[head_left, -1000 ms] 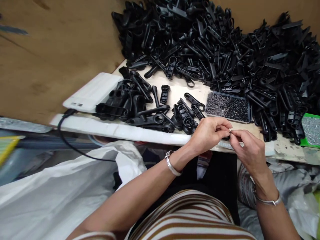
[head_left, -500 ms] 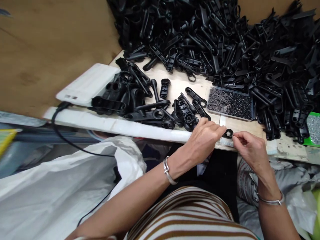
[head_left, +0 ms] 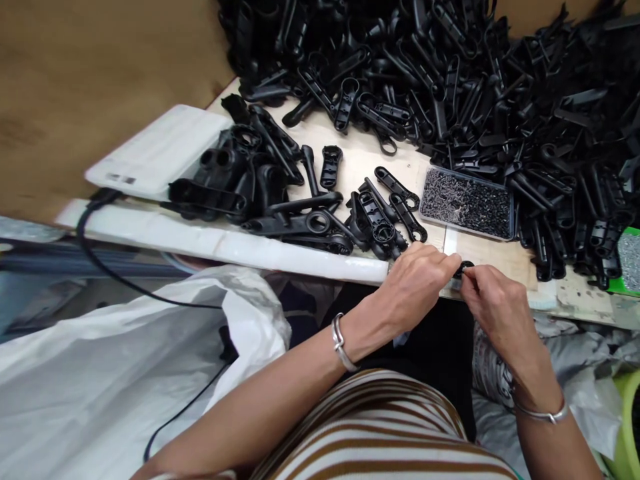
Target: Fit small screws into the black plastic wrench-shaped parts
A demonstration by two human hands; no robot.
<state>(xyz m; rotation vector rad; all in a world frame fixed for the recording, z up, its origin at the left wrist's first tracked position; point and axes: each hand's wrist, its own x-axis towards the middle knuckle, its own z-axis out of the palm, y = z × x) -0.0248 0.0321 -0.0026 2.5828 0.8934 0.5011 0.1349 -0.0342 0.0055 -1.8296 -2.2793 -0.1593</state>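
Note:
At the front edge of the table, my left hand is closed on a black plastic part with a round ring end; most of the part is hidden under my fingers. My right hand is pinched at that ring, and whatever it holds is too small to make out. Just beyond my hands is a clear plastic box with tiny grey pieces on one side and tiny black pieces on the other. Several black plastic arm-shaped parts lie beside my left hand.
A large heap of black plastic parts covers the back of the table. At left stand a white box-like device and a black cable. A white bag hangs below the edge. A green tray with small metal pieces sits at far right.
My right hand has moved left, closer to the left hand, and its fingers now cover part of the ring. The left hand keeps its grip. The view has shifted slightly.

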